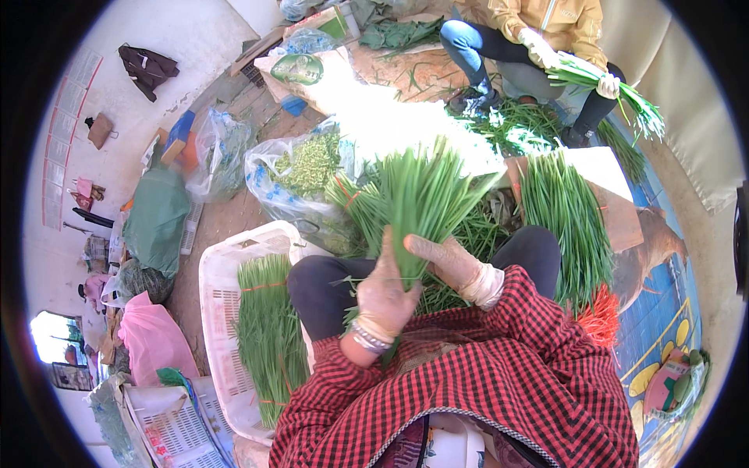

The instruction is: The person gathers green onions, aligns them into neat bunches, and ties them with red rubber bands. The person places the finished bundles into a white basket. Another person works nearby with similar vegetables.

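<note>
Between my knees, my gloved left hand (pixel 383 295) is closed around the lower part of a bunch of green leafy stalks (pixel 418 205). My gloved right hand (pixel 453 263) rests against the bunch's right side, its thumb toward the stalks; its far fingers are partly hidden. Behind the bunch lies another bundle of stalks tied with a red band (pixel 354 202). To the right, a thick pile of stalks (pixel 564 222) lies over a board, with red ties (pixel 600 316) at its near end. Banded bundles of greens (pixel 269 339) fill part of a white plastic basket (pixel 213 327) at my left.
A plastic bag of pale green trimmings (pixel 310 164) stands beyond the basket. A co-worker's gloved hands (pixel 538 50) hold stalks at the upper right, above loose greens (pixel 521 126) on the floor. A green sack (pixel 157 219) and a pink bag (pixel 155 339) stand at the left.
</note>
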Demonstrator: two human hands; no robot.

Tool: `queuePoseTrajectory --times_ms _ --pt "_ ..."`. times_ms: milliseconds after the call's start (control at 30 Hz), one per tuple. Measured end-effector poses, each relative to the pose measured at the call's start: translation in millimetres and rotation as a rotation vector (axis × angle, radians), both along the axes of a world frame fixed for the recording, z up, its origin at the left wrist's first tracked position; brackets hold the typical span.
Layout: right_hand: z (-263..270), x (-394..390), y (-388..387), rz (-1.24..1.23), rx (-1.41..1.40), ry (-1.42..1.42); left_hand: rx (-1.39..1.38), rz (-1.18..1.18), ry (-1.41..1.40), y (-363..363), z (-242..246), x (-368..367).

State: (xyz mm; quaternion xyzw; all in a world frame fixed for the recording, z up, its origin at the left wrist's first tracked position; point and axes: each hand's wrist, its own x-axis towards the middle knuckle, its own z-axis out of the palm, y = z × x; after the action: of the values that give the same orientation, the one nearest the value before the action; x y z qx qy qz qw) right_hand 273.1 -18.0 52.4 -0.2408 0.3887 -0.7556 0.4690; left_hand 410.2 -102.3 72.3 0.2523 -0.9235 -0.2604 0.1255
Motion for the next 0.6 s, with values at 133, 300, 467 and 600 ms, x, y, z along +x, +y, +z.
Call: queuePoseTrajectory --times_ms 133,300,467,600 --pt "9.2 -23.0 10.1 -0.126 0.151 -0.095 0.115 -0.287 0.242 14.9 -1.7 -16.9" --pt "49.0 -77.6 54.3 0.083 0.274 0.09 1.284 -0.204 0.265 -37.1 6.4 -14.5" --pt "54.3 -63.7 60.6 0.591 0.354 0.387 1.656 -0.337 0.759 -47.4 -13.7 -18.5" --pt "27.8 -11.4 52.1 0.651 0.433 0.635 1.624 -0.339 0.61 -47.4 -15.9 -26.0"
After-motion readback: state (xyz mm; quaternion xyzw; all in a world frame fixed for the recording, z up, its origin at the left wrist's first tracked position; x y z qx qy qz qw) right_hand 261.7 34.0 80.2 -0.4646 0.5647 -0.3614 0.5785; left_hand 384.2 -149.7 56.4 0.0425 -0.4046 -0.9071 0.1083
